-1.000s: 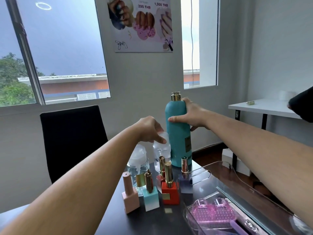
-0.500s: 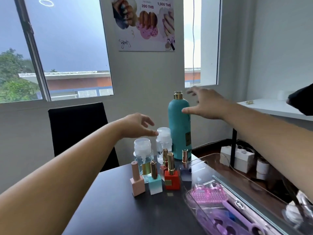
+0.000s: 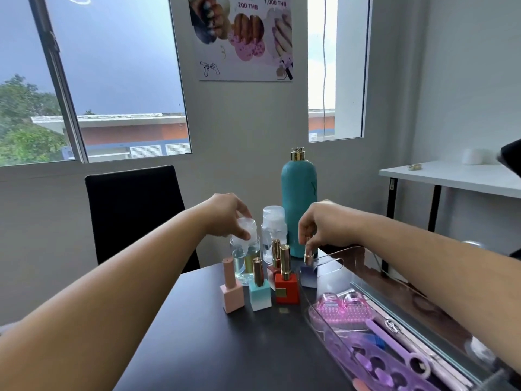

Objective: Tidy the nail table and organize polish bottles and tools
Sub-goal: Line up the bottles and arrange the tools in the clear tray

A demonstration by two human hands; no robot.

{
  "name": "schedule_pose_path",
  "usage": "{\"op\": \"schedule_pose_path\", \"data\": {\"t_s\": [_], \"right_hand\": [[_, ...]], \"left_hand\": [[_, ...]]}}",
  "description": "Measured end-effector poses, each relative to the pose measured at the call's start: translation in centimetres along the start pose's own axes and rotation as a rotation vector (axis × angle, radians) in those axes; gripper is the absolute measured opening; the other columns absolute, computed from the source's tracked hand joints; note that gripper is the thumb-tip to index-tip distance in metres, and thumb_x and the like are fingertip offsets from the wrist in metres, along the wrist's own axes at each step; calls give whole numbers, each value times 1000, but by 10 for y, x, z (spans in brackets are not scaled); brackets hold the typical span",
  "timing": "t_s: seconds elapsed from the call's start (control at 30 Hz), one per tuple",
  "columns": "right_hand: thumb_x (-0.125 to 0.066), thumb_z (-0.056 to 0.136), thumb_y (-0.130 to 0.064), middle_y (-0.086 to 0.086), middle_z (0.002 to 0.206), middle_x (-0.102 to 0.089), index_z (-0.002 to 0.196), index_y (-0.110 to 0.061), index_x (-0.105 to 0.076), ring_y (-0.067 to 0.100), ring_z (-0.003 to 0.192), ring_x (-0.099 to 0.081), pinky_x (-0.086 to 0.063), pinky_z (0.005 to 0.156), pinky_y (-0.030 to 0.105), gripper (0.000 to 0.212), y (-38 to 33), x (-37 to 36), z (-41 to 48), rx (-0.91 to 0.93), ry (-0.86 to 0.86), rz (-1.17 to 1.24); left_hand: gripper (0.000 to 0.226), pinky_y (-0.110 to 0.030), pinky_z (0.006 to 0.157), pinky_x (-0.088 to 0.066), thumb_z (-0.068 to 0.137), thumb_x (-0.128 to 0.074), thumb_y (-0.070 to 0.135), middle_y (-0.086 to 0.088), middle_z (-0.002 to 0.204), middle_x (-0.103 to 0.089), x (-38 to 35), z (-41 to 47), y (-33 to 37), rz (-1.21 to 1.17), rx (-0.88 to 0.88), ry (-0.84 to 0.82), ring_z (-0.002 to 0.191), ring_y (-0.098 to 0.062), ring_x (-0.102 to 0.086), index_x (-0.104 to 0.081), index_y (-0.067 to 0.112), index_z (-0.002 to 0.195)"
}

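On the dark table stand a pink polish bottle, a pale blue one, a red one and a grey-blue one. My right hand pinches the gold cap of the grey-blue bottle. My left hand grips the white pump top of a clear dispenser. A second clear dispenser and a tall teal bottle stand behind them, untouched.
A clear acrylic tray at the right holds a pink brush, purple toe separators and nail files. A black chair stands behind the table. A white side table is at the far right, by the wall.
My right hand has let go of the teal bottle and dropped to the grey-blue polish bottle's cap. My left hand has moved from the rear dispenser onto the front one.
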State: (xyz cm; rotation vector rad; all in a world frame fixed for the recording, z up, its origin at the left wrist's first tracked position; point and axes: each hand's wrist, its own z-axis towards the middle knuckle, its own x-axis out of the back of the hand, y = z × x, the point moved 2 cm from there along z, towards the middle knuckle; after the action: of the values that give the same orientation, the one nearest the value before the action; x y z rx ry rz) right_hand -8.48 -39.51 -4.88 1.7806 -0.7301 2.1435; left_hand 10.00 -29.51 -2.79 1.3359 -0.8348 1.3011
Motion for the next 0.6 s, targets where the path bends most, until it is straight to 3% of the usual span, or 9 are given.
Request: {"op": "schedule_pose_path", "data": {"t_s": [0.1, 0.3, 0.5, 0.6], "right_hand": [[-81, 71, -14, -7, 75, -66, 83, -16, -72, 9, 70, -59, -41, 59, 14, 16, 10, 3, 7, -17, 16, -33], [-80, 70, -7, -9, 67, -58, 79, -15, -67, 6, 64, -53, -36, 53, 12, 17, 32, 4, 17, -73, 104, -33], [-79, 70, -7, -2, 76, -61, 83, -13, -70, 17, 78, -59, -45, 67, 23, 17, 39, 2, 22, -47, 170, -66], [-77, 73, -5, -4, 78, -60, 85, -15, -70, 17, 78, -60, -47, 69, 25, 17, 41, 2, 24, -43, 197, -76]], "left_hand": [[50, -27, 87, -44, 73, -76, 33, -1, 119, -64, -4, 11, -2, 29, 20, 55, 106, -19, -58, -63, 19, 119], [51, -28, 85, -47, 68, -80, 35, -5, 112, -66, -12, 28, -9, -58, 64, 149, 98, -20, -59, -66, 13, 112], [50, -31, 90, -48, 67, -81, 36, -5, 110, -67, -16, 35, -14, -85, 74, 179, 99, -20, -59, -67, 15, 110], [50, -26, 83, -46, 68, -80, 38, -4, 110, -66, -18, 36, -15, -90, 77, 178, 96, -18, -57, -66, 17, 111]]}}
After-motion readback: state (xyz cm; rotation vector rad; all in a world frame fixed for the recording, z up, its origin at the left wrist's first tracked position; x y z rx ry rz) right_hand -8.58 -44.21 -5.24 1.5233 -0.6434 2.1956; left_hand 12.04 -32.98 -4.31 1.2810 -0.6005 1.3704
